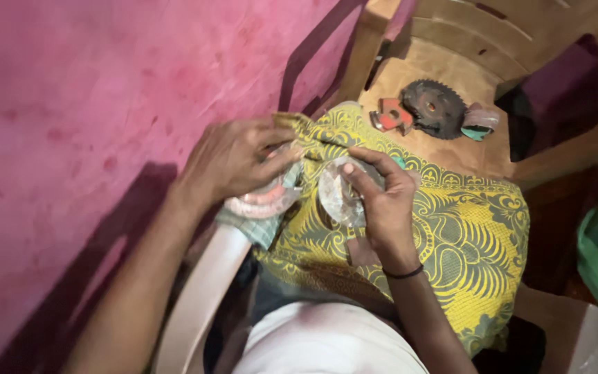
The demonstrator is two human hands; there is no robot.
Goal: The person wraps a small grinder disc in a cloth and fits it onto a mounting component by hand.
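Left hand (pixel 233 161) grips a pale disc (pixel 264 201); right hand (pixel 382 201) pinches a clear disc (pixel 340 197) at 3 o'clock; next needs careful alignment

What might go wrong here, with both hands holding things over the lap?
1. The right hand pinches a clear, glassy piece only by its edge; it may slip, and I cannot tell how sharp it is.
2. The left hand holds a round pinkish piece over the lap's edge, beside the pink wall; it could fall.
3. A toothed saw blade lies bare on the chair, a possible cut hazard.
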